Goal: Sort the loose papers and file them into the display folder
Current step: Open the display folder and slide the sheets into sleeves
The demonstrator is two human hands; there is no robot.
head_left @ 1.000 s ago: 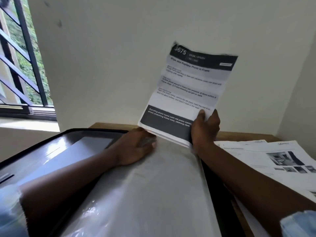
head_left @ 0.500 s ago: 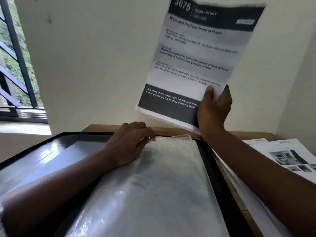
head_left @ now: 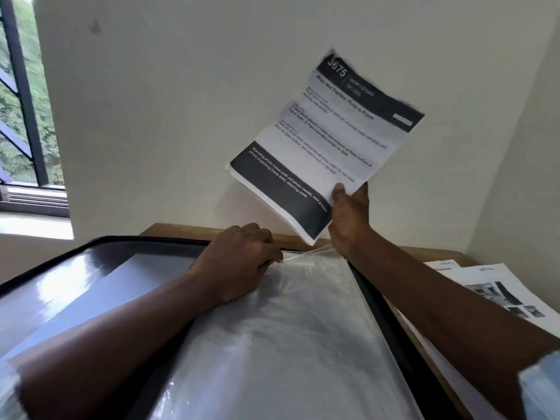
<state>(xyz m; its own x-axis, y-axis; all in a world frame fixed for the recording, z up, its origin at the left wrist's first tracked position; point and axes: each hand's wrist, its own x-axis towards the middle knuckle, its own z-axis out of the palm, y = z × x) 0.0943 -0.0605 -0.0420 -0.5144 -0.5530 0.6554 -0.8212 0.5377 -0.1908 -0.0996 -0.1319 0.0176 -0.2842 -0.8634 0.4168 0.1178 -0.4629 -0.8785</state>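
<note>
Right hand (head_left: 348,219) grip pinches papers (head_left: 327,137) by the near corner, aloft over display folder (head_left: 91,268) far edge. Left hand (head_left: 242,259) grip pinches sleeve (head_left: 288,328) mouth (pull it wide); square the papers' edge, then feed in.

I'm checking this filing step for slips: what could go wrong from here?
The right hand grips the printed sheets by one bottom corner, so the tilted stack could fan or slip. The left hand pinches the plastic sleeve at its top edge. The opening looks slight, so the sheets may snag.
</note>
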